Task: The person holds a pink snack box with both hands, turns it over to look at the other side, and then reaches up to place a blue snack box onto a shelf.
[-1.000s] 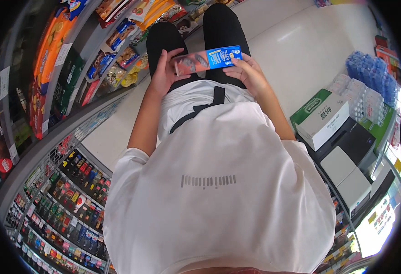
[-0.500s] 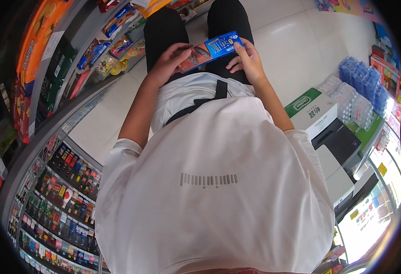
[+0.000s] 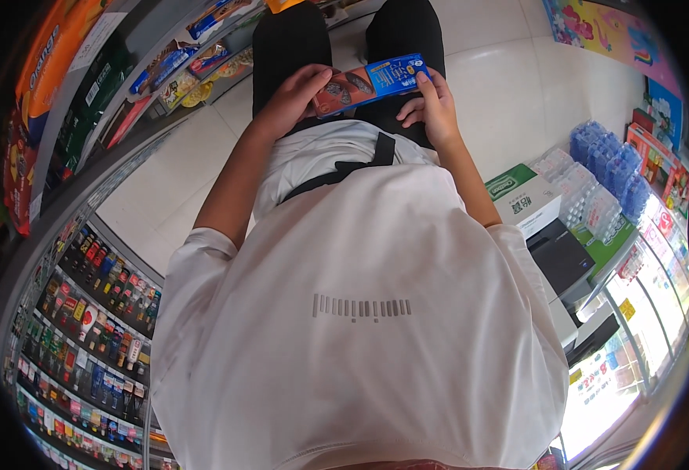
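Between my two hands is a long flat snack packet (image 3: 369, 84), blue on its right part, with brown round biscuits pictured on its left part. My left hand (image 3: 297, 98) is closed on the packet's left end, thumb on its upper edge. At the other end, my right hand (image 3: 431, 106) pinches the corner between thumb and index finger; its lower fingers curl loosely beneath. The packet lies tilted a little, right end higher, above my dark trouser legs and in front of my white shirt (image 3: 360, 274).
Shelves of packaged snacks (image 3: 168, 70) curve along the left, with racks of small bottles and packs (image 3: 94, 321) lower down. Pale floor tiles (image 3: 501, 86) lie ahead. At right stand a green and white carton (image 3: 525, 196), a black box-shaped device (image 3: 564, 254) and shrink-wrapped bottles (image 3: 611, 160).
The packet and both hands have shifted slightly right in view. The shelves and the goods on the right have slid left as the view turned a little. Both hands keep their hold.
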Motion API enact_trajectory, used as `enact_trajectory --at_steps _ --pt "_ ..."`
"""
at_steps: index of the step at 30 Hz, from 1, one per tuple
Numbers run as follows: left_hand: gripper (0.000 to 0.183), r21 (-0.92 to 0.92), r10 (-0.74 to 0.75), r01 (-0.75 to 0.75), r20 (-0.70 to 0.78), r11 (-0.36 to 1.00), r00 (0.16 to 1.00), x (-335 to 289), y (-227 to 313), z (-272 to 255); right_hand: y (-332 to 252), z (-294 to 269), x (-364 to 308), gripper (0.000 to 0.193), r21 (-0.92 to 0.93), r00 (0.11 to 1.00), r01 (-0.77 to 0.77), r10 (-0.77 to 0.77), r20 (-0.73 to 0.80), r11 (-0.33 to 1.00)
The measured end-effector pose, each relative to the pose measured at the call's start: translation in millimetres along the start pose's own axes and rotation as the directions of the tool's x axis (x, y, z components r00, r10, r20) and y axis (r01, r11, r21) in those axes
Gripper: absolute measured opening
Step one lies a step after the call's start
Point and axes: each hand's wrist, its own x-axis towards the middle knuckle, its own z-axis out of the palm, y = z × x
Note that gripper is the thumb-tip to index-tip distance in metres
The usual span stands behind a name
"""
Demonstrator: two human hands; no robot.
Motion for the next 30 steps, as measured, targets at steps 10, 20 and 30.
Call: enact_trajectory --at_steps 10,20,30 --pt "0.046 0.010 -0.002 0.002 0.006 1.000 1.000 2 -2 -7 -2 5 7 0.062 -0.040 0.999 -0.023 0.022 -0.030 0.999" --pt "0.050 0.008 -0.003 0.003 0.016 1.000 1.000 6 -4 -10 -8 9 9 0.061 -0.064 1.000 -0.019 0.018 -0.005 0.998" --pt "0.046 0.009 0.012 -0.012 0.031 1.000 0.999 7 -4 -13 -9 9 11 0.061 -0.062 0.999 -0.032 0.033 0.007 0.998"
